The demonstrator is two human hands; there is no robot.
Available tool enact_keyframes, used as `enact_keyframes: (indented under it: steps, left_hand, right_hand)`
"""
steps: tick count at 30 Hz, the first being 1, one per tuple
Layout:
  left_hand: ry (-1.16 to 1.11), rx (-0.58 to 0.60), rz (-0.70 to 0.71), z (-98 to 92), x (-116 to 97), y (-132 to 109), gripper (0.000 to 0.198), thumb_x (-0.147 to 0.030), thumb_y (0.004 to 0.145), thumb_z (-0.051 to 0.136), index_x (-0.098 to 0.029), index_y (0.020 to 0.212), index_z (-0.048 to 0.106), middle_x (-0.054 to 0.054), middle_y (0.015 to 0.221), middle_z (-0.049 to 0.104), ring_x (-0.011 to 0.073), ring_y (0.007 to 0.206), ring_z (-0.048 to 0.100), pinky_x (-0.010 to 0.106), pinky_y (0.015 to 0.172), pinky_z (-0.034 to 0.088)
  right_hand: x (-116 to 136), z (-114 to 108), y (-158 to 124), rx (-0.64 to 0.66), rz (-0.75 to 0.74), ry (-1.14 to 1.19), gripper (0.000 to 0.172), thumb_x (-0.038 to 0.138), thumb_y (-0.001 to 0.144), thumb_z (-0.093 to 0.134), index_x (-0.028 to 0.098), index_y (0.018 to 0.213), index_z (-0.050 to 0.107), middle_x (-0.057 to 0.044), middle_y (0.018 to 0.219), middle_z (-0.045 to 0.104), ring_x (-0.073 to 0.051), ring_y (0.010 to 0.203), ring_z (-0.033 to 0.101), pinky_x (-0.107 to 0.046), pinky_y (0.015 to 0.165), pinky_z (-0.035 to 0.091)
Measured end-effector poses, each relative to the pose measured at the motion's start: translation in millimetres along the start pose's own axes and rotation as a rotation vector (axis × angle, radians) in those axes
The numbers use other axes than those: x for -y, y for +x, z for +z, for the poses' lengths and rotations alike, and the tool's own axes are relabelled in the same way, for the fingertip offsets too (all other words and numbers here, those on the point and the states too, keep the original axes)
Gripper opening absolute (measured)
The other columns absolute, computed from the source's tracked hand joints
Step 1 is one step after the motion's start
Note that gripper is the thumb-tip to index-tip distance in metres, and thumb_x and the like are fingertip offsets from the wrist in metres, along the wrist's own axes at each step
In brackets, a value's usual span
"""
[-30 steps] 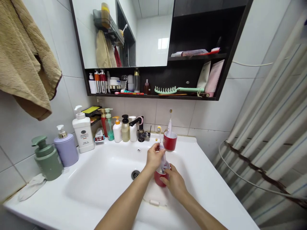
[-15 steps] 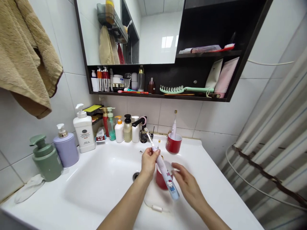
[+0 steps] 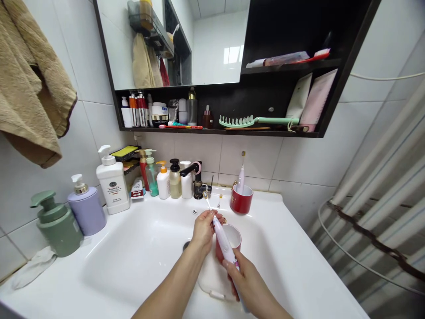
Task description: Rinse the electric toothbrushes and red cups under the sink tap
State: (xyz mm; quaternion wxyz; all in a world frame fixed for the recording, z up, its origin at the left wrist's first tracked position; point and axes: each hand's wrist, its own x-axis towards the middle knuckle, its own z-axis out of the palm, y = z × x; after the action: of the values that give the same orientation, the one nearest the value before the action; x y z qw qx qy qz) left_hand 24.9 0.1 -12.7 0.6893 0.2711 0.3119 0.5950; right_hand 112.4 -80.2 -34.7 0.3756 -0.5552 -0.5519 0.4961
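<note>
Toothbrush [image 3: 222,239] over sink [image 3: 142,252]
I'm watching the left hand [image 3: 203,230] pinching its upper end, the right hand [image 3: 249,278] gripping lower down (a red cup [image 3: 241,204] is standing near the back right corner).

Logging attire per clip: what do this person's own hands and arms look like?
The left hand and right hand are bare, with no gloves. No sleeve, watch or bracelet shows on the visible forearms. Some fingers are hidden, so rings can't be ruled out.
</note>
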Motion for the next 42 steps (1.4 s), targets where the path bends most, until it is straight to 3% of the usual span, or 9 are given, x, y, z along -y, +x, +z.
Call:
enact_keyframes:
  steps: [2,8,12,19,24,29,33,36,42]
  left_hand:
    - [-0.004,-0.032,0.015,0.3,2,1,0.006,-0.018,0.06,0.05,-0.012,0.062,0.048,0.0,0.051,0.053,0.0085,0.048,0.052,0.022,0.056,0.041]
    - [-0.027,-0.092,-0.029,-1.8,5,4,0.003,-0.015,0.061,0.048,-0.013,0.06,0.047,-0.001,0.049,0.052,0.0075,0.046,0.051,0.021,0.053,0.04]
    - [-0.034,-0.053,-0.01,-0.5,4,3,0.003,-0.015,0.061,0.047,-0.012,0.061,0.047,-0.001,0.049,0.052,0.0079,0.046,0.051,0.021,0.053,0.04]
    - [-0.095,-0.131,0.024,0.1,7,1,0.002,-0.015,0.062,0.046,-0.013,0.062,0.046,-0.002,0.048,0.05,0.0068,0.046,0.05,0.02,0.053,0.04]
    - [-0.112,-0.156,0.006,-2.8,9,4,0.003,-0.014,0.061,0.047,-0.013,0.059,0.046,-0.002,0.047,0.048,0.0058,0.044,0.048,0.019,0.049,0.039]
    - [-0.126,-0.153,0.037,-4.4,9,8,0.005,-0.014,0.063,0.045,-0.013,0.058,0.045,-0.003,0.046,0.048,0.0054,0.042,0.048,0.018,0.048,0.038]
    - [-0.084,-0.144,0.018,-6.4,10,10,0.007,-0.015,0.065,0.043,-0.012,0.058,0.044,-0.003,0.045,0.046,0.0053,0.041,0.047,0.017,0.045,0.037]
    - [-0.012,-0.159,0.012,-6.0,13,13,0.009,-0.015,0.067,0.041,-0.012,0.059,0.043,-0.003,0.046,0.046,0.0049,0.041,0.046,0.017,0.045,0.038]
    - [0.551,-0.234,0.013,1.5,15,34,0.019,-0.021,0.075,0.029,-0.012,0.072,0.045,0.003,0.065,0.052,0.0053,0.055,0.051,0.019,0.055,0.041]
  right_hand:
    - [-2,2,1,-0.061,-0.036,-0.066,0.022,0.035,0.068,0.037,0.018,0.082,0.039,0.007,0.046,0.036,-0.005,0.034,0.037,-0.017,0.033,0.03]
    - [7,10,-4,0.117,0.126,0.239,0.028,0.045,0.067,0.032,0.019,0.076,0.035,0.007,0.049,0.037,-0.003,0.031,0.033,-0.016,0.029,0.027]
    - [6,7,-2,0.049,0.063,0.085,0.031,0.046,0.064,0.037,0.019,0.078,0.036,0.009,0.045,0.034,-0.004,0.03,0.032,-0.017,0.029,0.028]
    - [5,6,0,-0.002,0.058,-0.018,0.024,0.041,0.066,0.036,0.019,0.076,0.036,0.008,0.047,0.035,-0.005,0.031,0.035,-0.017,0.029,0.028]
    - [12,7,-4,0.166,0.179,0.237,0.025,0.044,0.068,0.03,0.019,0.069,0.035,0.006,0.051,0.038,-0.003,0.032,0.034,-0.016,0.03,0.028]
    - [1,7,-1,-0.007,0.014,-0.079,0.022,0.037,0.068,0.034,0.02,0.081,0.037,0.006,0.05,0.038,-0.005,0.032,0.037,-0.016,0.028,0.027]
    - [-4,9,1,0.046,0.083,-0.075,0.021,0.036,0.071,0.027,0.018,0.077,0.036,0.005,0.052,0.037,-0.004,0.031,0.035,-0.016,0.026,0.027]
    - [-5,6,1,0.031,0.079,-0.107,0.02,0.035,0.071,0.027,0.019,0.078,0.035,0.006,0.053,0.038,-0.003,0.03,0.036,-0.014,0.025,0.027]
    - [-6,-2,0,0.021,0.112,-0.13,0.019,0.034,0.071,0.025,0.018,0.077,0.034,0.005,0.054,0.038,-0.003,0.03,0.036,-0.015,0.025,0.026]
